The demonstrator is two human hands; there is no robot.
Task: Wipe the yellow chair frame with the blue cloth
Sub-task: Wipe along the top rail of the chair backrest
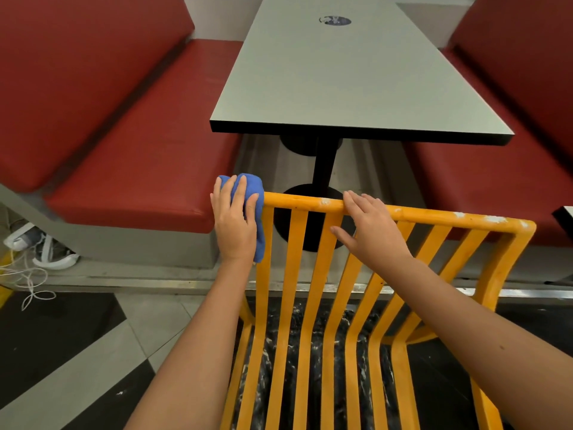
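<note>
1. Yellow chair frame point(313, 305) is sitting bottom centre, its slatted back facing the camera; its top rail is running left to right and sloping down toward the right corner. White chipped-paint patches are showing along the rail, mostly on the right half.
2. Blue cloth point(252, 193) is sitting bunched over the frame's top-left corner, with a tail hanging down along the left upright.
3. Left hand point(235, 221) is pressing the cloth onto that corner, fingers spread and bending over the wad, gripping it.
4. Right hand point(369, 228) is resting on the top rail near its middle, fingers straight and close together, laid over the rail, thumb pointing left across the slats. Not gripping anything.
5. The rail is lying bare between the two hands and from the right hand to the far right corner.
6. Grey table point(341, 88) is standing just beyond the chair, its black edge near the rail; its black pedestal base is showing through the slats.
7. Red bench seats point(139, 169) are flanking the table; the left seat's corner is sitting close to the cloth hand.
8. White cords point(31, 274) are lying on the floor far left, well apart from the chair.
</note>
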